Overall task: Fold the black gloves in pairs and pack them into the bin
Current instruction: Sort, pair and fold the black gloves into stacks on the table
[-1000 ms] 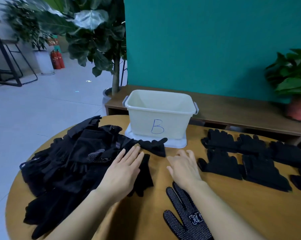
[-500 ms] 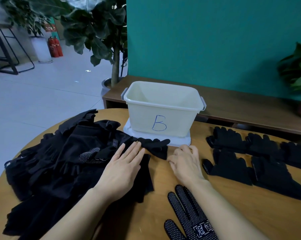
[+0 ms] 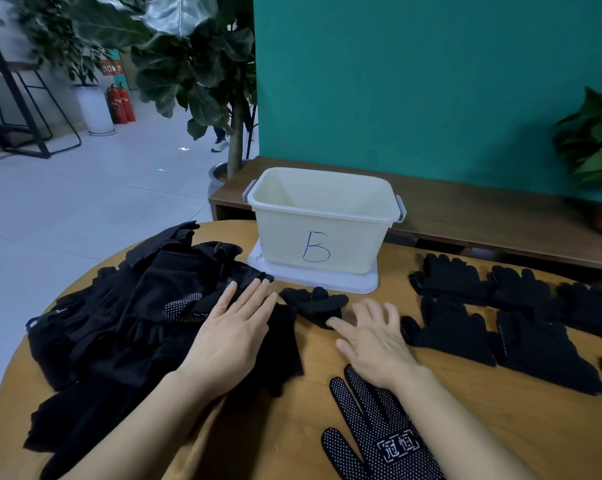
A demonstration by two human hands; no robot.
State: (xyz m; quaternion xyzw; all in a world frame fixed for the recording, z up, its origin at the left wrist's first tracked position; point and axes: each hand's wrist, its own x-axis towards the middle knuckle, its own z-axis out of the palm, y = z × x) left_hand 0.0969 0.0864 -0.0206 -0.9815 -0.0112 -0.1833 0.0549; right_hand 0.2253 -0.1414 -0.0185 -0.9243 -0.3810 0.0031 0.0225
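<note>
Pairing stage: left hand [image 3: 237, 327] flat, grip released, on the glove heap [image 3: 119, 323] left of the bin [image 3: 320, 220]; right hand [image 3: 375, 337], grip released too, touches a loose glove [image 3: 315, 304] before the bin; finding its mate likely comes next.

We see a cream bin [image 3: 282, 237] marked with a blue letter B, a heap of black gloves [image 3: 119, 323] at nine o'clock, and a white-dotted black glove [image 3: 375, 427] at six o'clock on our tan wood-grain table [image 3: 552, 427].
</note>
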